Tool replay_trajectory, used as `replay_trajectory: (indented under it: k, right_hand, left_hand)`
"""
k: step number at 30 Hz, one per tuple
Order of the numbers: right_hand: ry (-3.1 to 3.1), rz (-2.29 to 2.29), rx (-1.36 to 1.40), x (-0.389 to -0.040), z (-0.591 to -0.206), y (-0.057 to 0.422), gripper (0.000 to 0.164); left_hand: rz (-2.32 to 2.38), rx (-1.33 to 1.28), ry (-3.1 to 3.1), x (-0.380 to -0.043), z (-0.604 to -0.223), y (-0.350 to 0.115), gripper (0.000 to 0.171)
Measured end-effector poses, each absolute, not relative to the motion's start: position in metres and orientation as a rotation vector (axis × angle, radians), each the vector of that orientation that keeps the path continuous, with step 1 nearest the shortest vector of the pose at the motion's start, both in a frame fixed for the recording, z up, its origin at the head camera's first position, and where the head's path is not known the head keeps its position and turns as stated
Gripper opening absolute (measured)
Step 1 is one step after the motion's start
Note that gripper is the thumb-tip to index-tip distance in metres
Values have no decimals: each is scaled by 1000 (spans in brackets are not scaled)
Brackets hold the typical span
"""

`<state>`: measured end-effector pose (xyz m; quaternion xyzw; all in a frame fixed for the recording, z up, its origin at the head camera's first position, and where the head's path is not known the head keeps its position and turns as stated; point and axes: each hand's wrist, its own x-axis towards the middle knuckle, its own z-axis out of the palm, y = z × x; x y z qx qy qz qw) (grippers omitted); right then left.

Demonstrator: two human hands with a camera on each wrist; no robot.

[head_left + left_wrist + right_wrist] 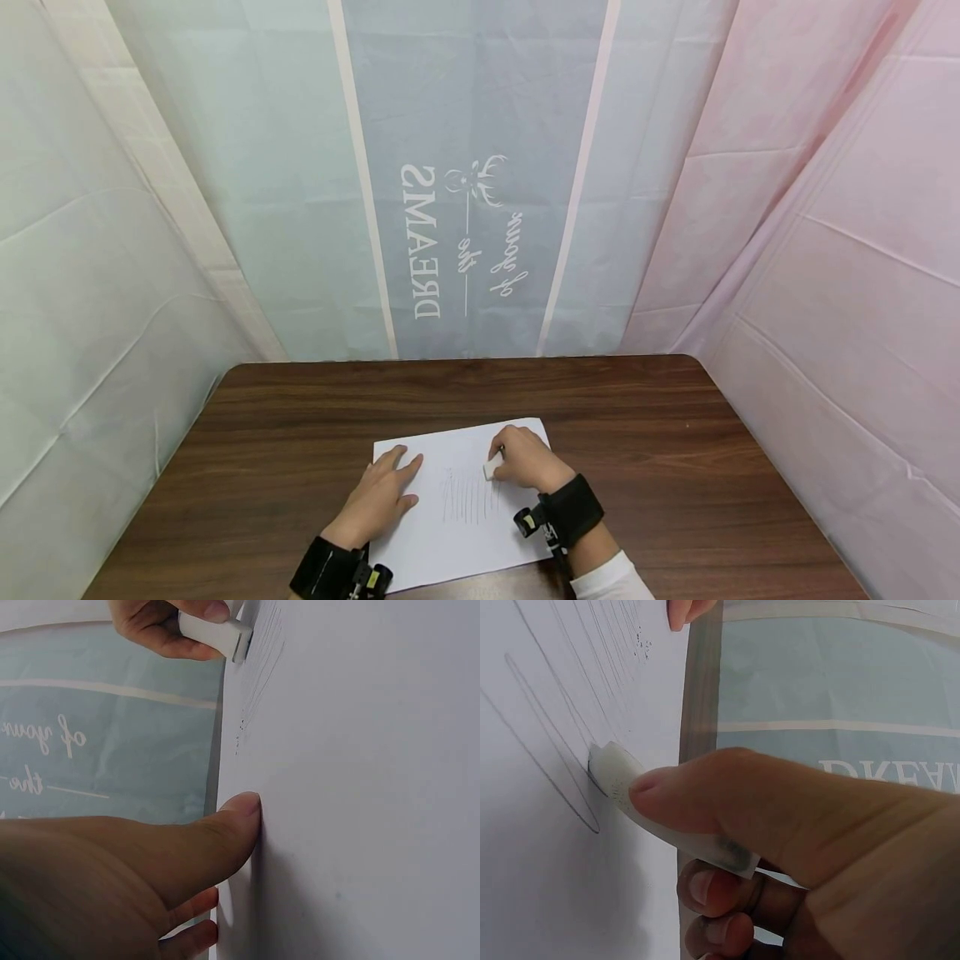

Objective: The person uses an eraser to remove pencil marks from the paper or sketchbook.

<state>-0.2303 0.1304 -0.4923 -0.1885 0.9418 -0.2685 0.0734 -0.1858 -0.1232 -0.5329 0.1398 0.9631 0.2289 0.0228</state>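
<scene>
A sheet of white paper (450, 554) lies on the table, with thin pencil lines (468, 497) drawn up and down across its middle. My right hand (527, 458) pinches a white eraser (622, 776) between thumb and fingers. In the right wrist view the eraser's smudged end meets the paper among the zigzag lines, and dark crumbs (641, 645) lie farther along the sheet. Spread fingers of my left hand (380, 492) rest on the paper's left part. Its thumb (232, 817) touches the sheet in the left wrist view.
The dark wooden table (285, 450) extends around the paper on both sides and behind it. Fabric curtains (480, 100) hang beyond its far edge and along the sides. Black straps with small cameras (573, 510) circle both wrists.
</scene>
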Motion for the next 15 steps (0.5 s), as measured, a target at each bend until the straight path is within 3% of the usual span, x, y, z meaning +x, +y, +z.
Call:
replay_trajectory:
  k: [15]
  right_hand:
    - [2818,-834,-553,-231,-493,134,16]
  left_hand:
    - [707,448,2983,-186,-534,-124,54]
